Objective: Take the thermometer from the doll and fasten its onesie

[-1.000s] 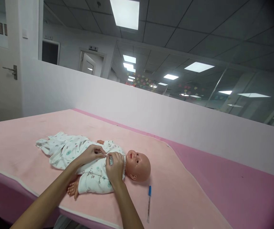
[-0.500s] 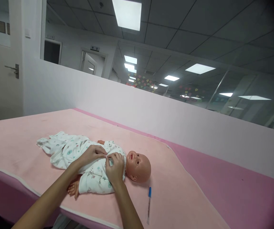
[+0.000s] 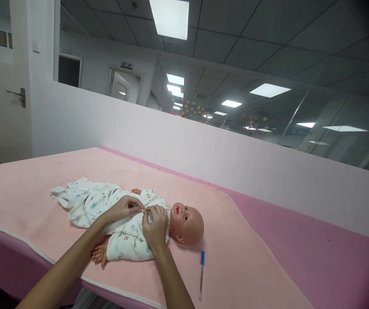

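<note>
The outfit [image 3: 96, 201] is white with small green and reddish prints, the mat [image 3: 236, 257] pale pink, the pen cap [image 3: 202, 258] blue.

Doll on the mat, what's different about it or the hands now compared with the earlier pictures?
Nothing visibly changed, apart from a very slight shift of the camera view. The left hand and right hand are still pinching the clothes at the chest, with no grip visibly taken or released. The doll still lies face up on the mat, the pen near its head.
</note>
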{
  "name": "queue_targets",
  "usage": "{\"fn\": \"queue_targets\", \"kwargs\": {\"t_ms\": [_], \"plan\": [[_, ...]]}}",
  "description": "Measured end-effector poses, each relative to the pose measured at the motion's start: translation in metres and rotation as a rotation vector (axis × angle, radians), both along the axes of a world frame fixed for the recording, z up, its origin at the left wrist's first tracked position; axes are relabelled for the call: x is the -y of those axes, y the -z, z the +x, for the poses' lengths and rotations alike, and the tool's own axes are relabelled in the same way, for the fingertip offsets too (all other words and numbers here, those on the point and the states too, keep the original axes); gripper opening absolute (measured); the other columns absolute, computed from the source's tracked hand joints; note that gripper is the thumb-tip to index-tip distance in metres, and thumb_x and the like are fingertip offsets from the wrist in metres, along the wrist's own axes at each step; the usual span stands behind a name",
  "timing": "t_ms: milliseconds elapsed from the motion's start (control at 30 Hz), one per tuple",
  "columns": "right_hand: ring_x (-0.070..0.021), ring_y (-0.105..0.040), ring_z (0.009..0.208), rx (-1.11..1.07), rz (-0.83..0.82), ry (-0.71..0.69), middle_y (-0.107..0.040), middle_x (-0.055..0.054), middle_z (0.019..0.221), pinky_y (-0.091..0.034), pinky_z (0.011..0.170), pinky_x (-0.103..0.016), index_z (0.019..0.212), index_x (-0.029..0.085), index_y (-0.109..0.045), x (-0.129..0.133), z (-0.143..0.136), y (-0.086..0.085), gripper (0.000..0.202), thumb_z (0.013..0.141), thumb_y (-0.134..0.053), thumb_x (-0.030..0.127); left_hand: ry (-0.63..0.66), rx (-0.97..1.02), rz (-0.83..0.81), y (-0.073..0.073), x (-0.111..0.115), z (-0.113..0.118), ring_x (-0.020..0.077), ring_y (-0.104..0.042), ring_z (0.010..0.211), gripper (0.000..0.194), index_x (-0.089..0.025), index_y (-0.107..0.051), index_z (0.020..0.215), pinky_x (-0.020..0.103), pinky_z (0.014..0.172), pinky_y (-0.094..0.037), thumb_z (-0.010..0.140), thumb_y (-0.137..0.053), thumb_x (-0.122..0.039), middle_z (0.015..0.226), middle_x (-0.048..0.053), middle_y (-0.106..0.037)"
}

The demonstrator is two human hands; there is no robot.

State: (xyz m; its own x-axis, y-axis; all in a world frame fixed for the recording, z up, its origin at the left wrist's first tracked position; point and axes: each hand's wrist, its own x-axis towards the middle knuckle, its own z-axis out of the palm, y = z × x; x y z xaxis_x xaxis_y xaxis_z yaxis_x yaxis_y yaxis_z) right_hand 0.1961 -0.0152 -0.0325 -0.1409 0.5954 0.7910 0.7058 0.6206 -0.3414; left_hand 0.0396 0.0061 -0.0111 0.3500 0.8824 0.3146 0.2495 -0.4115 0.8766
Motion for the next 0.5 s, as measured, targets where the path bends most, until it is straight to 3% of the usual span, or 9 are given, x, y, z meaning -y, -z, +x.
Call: {"fn": "queue_targets", "kwargs": {"t_ms": [200,367,500], "plan": [[-0.0151,-0.045,0.073,-0.007,0.01,0.009,-0.055,-0.001,0.072,-0.03,0.068,-0.028,0.071,0.018,-0.054,-0.0016,0.0006,-0.0001,0.008,0.076,-0.049,0.014,-0.041,-0.031,-0.018,-0.003,0.0006,-0.0014,0.0174,-0.06,0.087,0.027,-0.016,-0.07,0.084,0.025,0.076,-0.048,0.068,-0.06,-0.036,0.095,0.007,-0.066],[-0.0149,-0.046,0.073,-0.01,0.011,0.013,-0.055,-0.001,0.073,-0.031,0.068,-0.028,0.072,0.018,-0.055,-0.0024,0.0007,0.0013,0.008,0.075,-0.049,0.013,0.044,-0.126,0.061,-0.0035,-0.0013,-0.0043,0.0162,-0.058,0.093,0.025,-0.02,-0.07,0.085,0.023,0.081,-0.047,0.069,-0.059,-0.036,0.109,0.005,-0.061],[-0.015,-0.045,0.073,-0.025,0.011,-0.009,-0.055,-0.001,0.072,-0.031,0.068,-0.028,0.07,0.017,-0.053,-0.0012,0.0011,0.0003,0.008,0.074,-0.049,0.012,0.045,-0.111,0.058,-0.0015,-0.0021,-0.0046,0.0161,-0.058,0.094,0.024,-0.02,-0.07,0.086,0.022,0.081,-0.047,0.069,-0.06,-0.033,0.108,0.005,-0.061]]}}
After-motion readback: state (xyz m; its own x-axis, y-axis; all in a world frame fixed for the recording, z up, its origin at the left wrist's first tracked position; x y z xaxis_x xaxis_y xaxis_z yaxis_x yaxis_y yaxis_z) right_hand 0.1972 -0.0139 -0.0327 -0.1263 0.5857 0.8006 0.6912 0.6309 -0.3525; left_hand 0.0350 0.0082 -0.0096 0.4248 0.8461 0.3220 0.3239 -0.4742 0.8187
